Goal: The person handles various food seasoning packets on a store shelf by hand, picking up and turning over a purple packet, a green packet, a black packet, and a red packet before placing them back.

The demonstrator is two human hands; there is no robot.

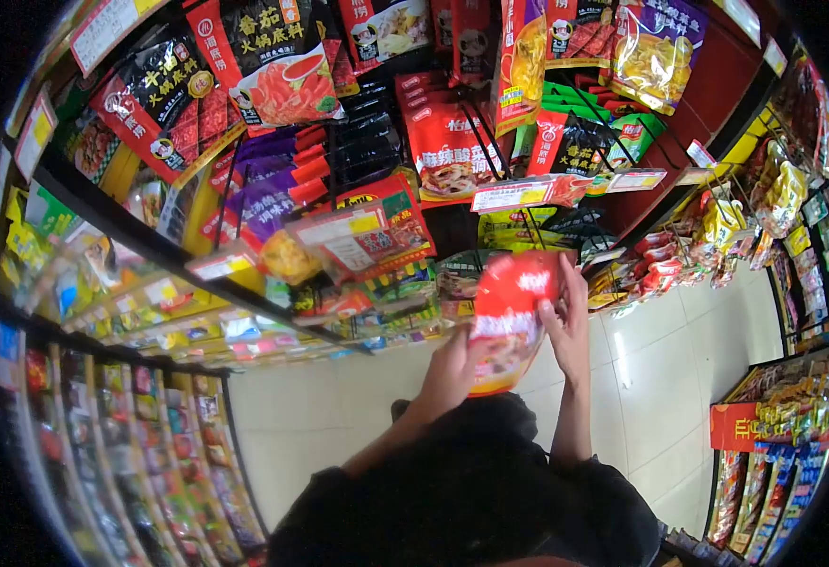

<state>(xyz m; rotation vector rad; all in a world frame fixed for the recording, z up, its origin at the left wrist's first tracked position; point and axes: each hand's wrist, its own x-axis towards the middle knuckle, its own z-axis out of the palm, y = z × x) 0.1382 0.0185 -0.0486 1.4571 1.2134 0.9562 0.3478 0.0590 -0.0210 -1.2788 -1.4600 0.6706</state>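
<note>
A red seasoning packet (507, 326) with white lettering and a food picture is held up in front of my body, a little blurred. My left hand (450, 373) is closed on its lower left edge. Along the packet's right edge, my right hand (568, 317) grips it with the thumb across the front and the fingers partly hidden behind. Just beyond my hands, similar red packets (452, 156) hang in a row on the shelf rack. A red and green packet (386, 231) hangs to their left, partly covered by a price tag.
Hot pot seasoning packets (273, 71) hang from hooks ahead, with price tags (513, 195) jutting out. More shelves (140, 444) line the left side. A red display box (734, 427) stands at the right. Pale floor tiles (660, 378) lie below.
</note>
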